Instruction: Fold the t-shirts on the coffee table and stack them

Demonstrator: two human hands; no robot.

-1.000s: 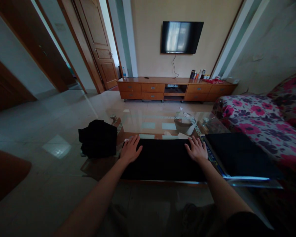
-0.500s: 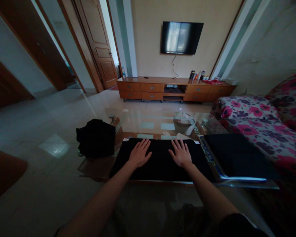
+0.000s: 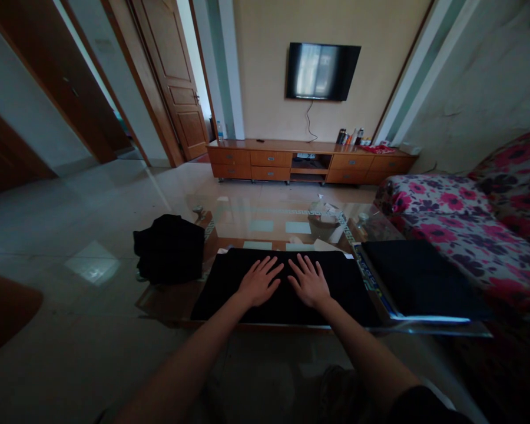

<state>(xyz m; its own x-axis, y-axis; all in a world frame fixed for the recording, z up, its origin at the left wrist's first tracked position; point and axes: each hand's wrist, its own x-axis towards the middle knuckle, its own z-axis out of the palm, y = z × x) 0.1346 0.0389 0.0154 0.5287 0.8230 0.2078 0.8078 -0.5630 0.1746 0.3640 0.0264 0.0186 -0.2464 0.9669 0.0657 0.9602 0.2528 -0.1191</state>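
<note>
A black cloth (image 3: 282, 309), probably a garment, lies spread flat on the glass table (image 3: 229, 218) in front of me, with white bits showing at its far corners. My left hand (image 3: 258, 284) rests palm down on the cloth, left of its middle, fingers stretched out. Close by on the right, my right hand (image 3: 310, 282) lies flat on the same cloth with its fingers spread. Neither hand grips anything. To the left sits a bunched black cloth (image 3: 170, 250). A folded black cloth (image 3: 419, 280) lies at the right on something with a pale edge.
Behind the cloth, a bowl-like container (image 3: 324, 225) with crumpled paper shows at the table. A flowered sofa (image 3: 450, 229) flanks the right side. Farther off stands a low wooden cabinet (image 3: 269, 159) with bottles, below a wall television (image 3: 322, 70).
Both hands have slid inward over the black cloth, so the gap between them is much smaller. The cloths have stayed in place, and the view has shifted slightly.
</note>
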